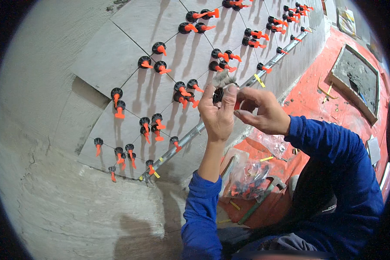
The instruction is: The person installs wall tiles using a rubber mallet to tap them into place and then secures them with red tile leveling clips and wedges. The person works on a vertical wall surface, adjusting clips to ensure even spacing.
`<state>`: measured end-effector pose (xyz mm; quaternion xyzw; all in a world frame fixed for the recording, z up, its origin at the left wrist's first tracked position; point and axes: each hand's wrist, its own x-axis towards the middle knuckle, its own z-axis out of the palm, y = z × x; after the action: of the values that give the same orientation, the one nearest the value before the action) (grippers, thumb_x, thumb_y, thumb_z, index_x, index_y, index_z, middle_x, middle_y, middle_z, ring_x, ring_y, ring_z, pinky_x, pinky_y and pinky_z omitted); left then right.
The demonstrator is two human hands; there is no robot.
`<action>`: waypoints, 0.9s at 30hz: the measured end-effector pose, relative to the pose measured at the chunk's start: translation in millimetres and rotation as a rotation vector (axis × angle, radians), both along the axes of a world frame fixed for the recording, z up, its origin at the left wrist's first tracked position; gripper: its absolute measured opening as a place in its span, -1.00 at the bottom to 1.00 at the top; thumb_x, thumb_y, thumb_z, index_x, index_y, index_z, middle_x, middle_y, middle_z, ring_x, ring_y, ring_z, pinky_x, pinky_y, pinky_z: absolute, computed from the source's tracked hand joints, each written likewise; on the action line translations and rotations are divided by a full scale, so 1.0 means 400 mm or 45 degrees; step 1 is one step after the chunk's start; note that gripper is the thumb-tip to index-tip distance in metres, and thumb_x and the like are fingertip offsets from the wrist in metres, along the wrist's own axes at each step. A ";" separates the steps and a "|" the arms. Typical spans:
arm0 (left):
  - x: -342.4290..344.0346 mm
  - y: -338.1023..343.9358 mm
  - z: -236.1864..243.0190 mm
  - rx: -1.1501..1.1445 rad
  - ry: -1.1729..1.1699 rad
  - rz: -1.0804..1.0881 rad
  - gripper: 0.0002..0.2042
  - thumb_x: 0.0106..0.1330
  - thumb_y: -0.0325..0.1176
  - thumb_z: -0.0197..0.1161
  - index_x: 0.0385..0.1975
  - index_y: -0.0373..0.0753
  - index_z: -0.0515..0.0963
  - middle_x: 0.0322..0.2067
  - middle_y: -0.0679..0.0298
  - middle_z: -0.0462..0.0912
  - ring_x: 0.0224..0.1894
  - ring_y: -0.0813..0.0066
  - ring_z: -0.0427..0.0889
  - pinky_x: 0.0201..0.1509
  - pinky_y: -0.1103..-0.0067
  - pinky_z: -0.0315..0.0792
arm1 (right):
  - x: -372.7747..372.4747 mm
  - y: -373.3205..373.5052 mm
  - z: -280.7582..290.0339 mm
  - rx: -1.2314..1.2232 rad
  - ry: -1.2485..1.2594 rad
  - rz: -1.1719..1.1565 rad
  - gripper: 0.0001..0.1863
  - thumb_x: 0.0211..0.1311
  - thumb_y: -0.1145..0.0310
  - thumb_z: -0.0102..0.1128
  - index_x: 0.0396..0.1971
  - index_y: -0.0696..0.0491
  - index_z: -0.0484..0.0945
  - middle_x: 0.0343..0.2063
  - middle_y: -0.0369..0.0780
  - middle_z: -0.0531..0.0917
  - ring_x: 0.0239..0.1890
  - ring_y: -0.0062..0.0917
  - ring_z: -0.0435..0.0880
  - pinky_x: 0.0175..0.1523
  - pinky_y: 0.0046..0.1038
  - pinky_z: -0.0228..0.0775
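In front of the tiled wall, my two hands meet. My left hand is closed, its thumb and fingers round a black-based tile leveler and a crumpled grey rag or sponge. Beside it my right hand has its fingers curled in at the leveler, where a bit of orange handle shows; the fingers hide most of it. Many more tile levelers with black discs and orange T-handles sit along the joints of the large grey tiles.
A metal rail runs along the tiles' lower edge, with yellow strips by it. On the red floor sheet lie a clear bag of orange and black levelers, a hammer and a mortar tray. Bare plaster is at left.
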<state>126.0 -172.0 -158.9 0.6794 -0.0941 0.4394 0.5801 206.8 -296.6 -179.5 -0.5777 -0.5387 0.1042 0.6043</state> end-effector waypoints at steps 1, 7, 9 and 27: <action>-0.012 0.011 -0.001 -0.006 0.045 -0.008 -0.69 0.40 -0.43 0.20 0.07 -0.44 0.48 -0.20 0.24 0.63 -0.19 0.63 0.57 -0.08 0.66 0.47 | -0.004 0.000 -0.001 -0.015 0.072 0.059 -0.60 0.11 0.48 0.34 -0.02 0.16 0.51 -0.36 -0.21 0.63 -0.45 -0.61 0.60 -0.32 -0.52 0.48; -0.190 0.088 0.107 0.103 -0.044 0.434 -0.79 0.37 -0.51 0.13 -0.04 -0.40 0.53 -0.26 0.23 0.64 -0.39 0.66 0.58 -0.38 0.70 0.43 | -0.001 0.032 0.043 0.218 -0.606 -0.150 -0.69 0.10 0.51 0.35 -0.11 0.08 0.58 -0.30 -0.23 0.64 -0.37 -0.50 0.67 -0.29 -0.47 0.51; -0.291 0.144 0.183 0.092 -0.089 0.804 -0.76 0.31 -0.57 0.13 -0.04 -0.40 0.52 -0.29 0.22 0.63 -0.53 0.71 0.49 -0.53 0.75 0.30 | -0.002 0.045 0.062 0.210 -0.687 -0.234 -0.76 0.09 0.52 0.34 -0.19 0.10 0.61 -0.34 -0.20 0.64 -0.36 -0.45 0.68 -0.25 -0.43 0.54; -0.348 0.413 0.177 0.144 0.284 0.923 -0.34 0.00 -0.70 0.02 0.25 -0.31 0.39 -0.45 0.39 0.49 -0.60 0.75 0.35 -0.62 0.71 0.27 | -0.049 0.019 0.038 0.102 -0.634 -0.063 -0.85 0.11 0.57 0.27 -0.29 0.15 0.62 -0.43 -0.17 0.60 -0.37 -0.39 0.66 -0.27 -0.41 0.50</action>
<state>-13.4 -6.8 -87.9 0.7431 0.1919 0.5335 0.3555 187.2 -289.0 -164.2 -0.5744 -0.6603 -0.0777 0.4776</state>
